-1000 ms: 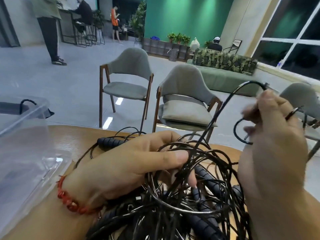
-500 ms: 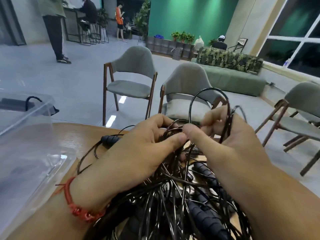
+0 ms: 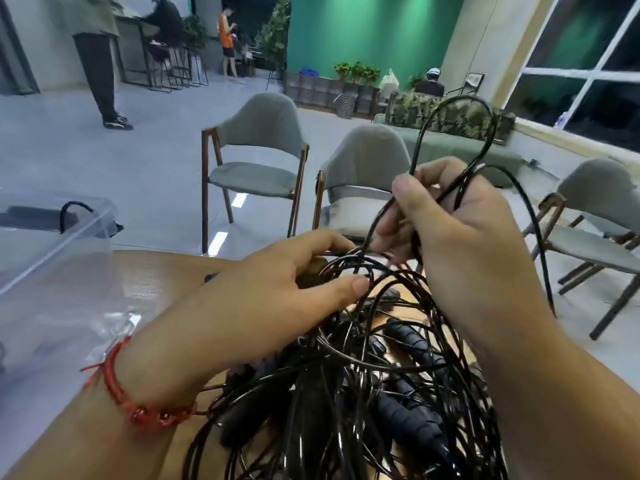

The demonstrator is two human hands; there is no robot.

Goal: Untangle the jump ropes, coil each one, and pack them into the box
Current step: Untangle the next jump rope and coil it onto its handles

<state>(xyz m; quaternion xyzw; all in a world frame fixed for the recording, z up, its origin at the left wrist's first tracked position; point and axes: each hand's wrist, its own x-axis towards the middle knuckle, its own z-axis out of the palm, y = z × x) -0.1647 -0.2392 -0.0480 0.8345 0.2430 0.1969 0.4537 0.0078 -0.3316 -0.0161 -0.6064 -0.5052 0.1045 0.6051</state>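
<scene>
A tangle of black jump ropes (image 3: 363, 393) with ribbed black handles lies on the wooden table (image 3: 166, 271) in front of me. My left hand (image 3: 263, 306), with a red bracelet at the wrist, pinches several cords at the top of the tangle between thumb and fingers. My right hand (image 3: 457, 230) is closed around a cord loop (image 3: 450, 109) that arches above it, and another strand runs down to its right. A clear plastic box (image 3: 52, 271) sits at the left, with one coiled rope's cord (image 3: 69, 209) showing at its far end.
Three grey chairs (image 3: 263, 161) stand on the floor just beyond the table's far edge. People stand and sit far back in the room, well away from the table.
My right hand came back to the tangle beside the left hand, then rose a little with a cord loop pulled up above it. My left hand kept its hold on the tangle.
</scene>
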